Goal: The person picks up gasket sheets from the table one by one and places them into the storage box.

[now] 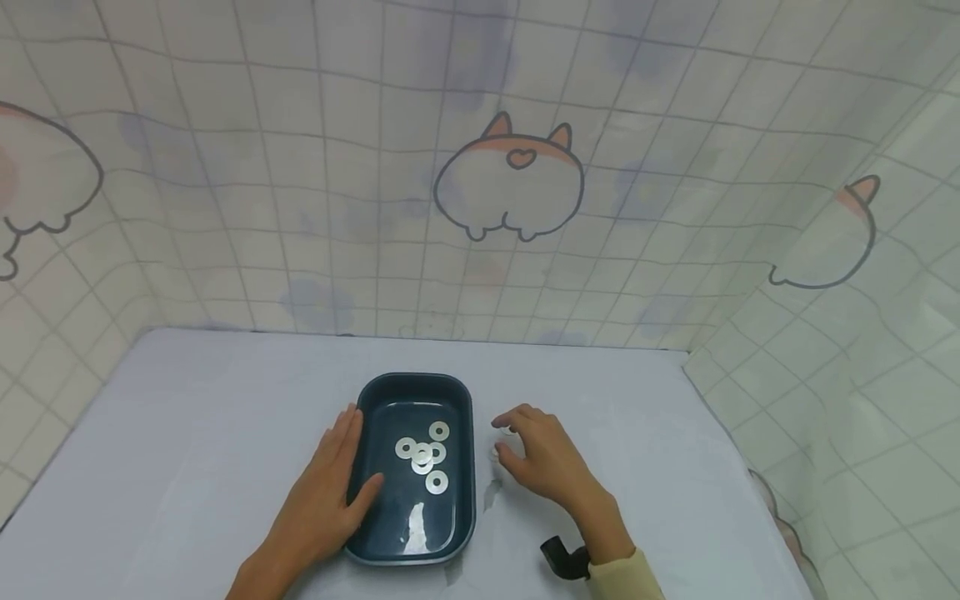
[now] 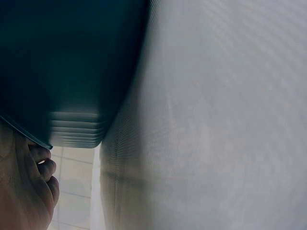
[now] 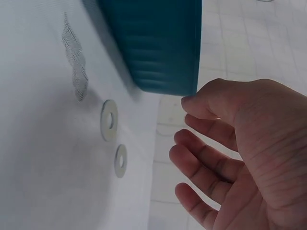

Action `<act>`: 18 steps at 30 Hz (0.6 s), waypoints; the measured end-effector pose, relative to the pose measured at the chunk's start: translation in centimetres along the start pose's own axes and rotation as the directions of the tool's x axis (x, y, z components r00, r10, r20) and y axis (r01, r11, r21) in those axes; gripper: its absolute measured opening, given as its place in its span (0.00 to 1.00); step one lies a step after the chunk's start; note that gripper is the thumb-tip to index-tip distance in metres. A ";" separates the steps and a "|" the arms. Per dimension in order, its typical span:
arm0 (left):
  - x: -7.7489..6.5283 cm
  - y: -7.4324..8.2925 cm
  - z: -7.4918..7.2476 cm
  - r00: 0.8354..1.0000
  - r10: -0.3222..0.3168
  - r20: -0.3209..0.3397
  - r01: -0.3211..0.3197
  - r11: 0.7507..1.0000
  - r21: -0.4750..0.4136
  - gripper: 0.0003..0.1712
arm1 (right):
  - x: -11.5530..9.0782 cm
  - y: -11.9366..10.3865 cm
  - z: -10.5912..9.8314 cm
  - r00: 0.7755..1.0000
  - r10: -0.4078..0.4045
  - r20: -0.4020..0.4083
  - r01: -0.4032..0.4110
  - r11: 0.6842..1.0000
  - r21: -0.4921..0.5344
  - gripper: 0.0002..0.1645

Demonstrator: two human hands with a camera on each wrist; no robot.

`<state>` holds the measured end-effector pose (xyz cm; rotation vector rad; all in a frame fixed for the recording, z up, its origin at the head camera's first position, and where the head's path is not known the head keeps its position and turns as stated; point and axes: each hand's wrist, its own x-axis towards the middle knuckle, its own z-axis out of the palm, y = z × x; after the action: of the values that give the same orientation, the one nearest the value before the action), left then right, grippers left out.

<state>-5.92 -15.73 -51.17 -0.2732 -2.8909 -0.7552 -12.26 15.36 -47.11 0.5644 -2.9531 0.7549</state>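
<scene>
A dark blue rectangular tray [image 1: 442, 525] rests on the white tabletop, with several flat metal washers [image 1: 422, 469] lying inside, some overlapping. My left hand [image 1: 318, 492] lies along its left side, fingers straight and touching the rim, thumb reaching over the edge. To the tray's right, my right hand [image 1: 547, 454] hovers above the table, fingers loosely bent and thumb apart from them. Two more washers, a nearer one [image 3: 109, 120] and a farther one [image 3: 121, 161], lie flat on the table beside that hand; the head view shows them partly hidden beneath its fingers.
A black elbow-shaped piece [image 1: 564, 558] sits beside the right wrist, by a pale yellow sleeve [image 1: 626, 579]. Grid-patterned curtains [image 1: 360, 208] with cartoon animal prints enclose the back and sides of the table [image 1: 210, 417].
</scene>
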 end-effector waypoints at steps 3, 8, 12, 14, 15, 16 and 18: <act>-0.1 0.0 0.1 1.000 -0.001 -0.002 0.001 1.000 -0.004 0.53 | -0.3 0.3 0.6 1.000 0.018 -0.006 -0.018 1.000 0.005 0.16; -0.2 0.1 0.0 1.000 -0.011 0.005 0.011 1.000 -0.015 0.53 | -0.7 0.7 1.5 0.999 0.037 -0.022 -0.036 0.999 0.014 0.15; -0.2 0.0 0.1 1.000 -0.011 0.007 0.011 1.000 -0.020 0.53 | -0.9 0.9 2.3 0.998 0.043 -0.047 -0.042 0.999 0.022 0.14; -0.2 -0.1 0.2 1.000 -0.011 0.008 0.011 1.000 -0.017 0.53 | -0.9 1.1 2.8 0.997 0.045 -0.059 -0.045 0.999 0.013 0.13; -0.2 -0.1 0.2 1.000 -0.010 0.007 0.010 1.000 -0.015 0.54 | -1.0 1.3 3.1 0.997 0.042 -0.066 -0.042 0.999 0.000 0.13; -0.2 -0.2 0.3 1.000 -0.009 0.007 0.009 1.000 -0.013 0.54 | -1.0 1.4 3.4 0.997 0.033 -0.074 -0.035 0.999 -0.020 0.13; -0.3 -0.2 0.3 1.000 -0.006 0.006 0.006 1.000 -0.015 0.54 | -1.0 1.8 4.0 0.996 0.023 -0.091 -0.028 0.998 -0.052 0.13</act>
<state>-5.73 -15.82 -51.57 -0.2688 -2.8940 -0.7782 -11.74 15.24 -51.59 0.4760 -2.8926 0.6822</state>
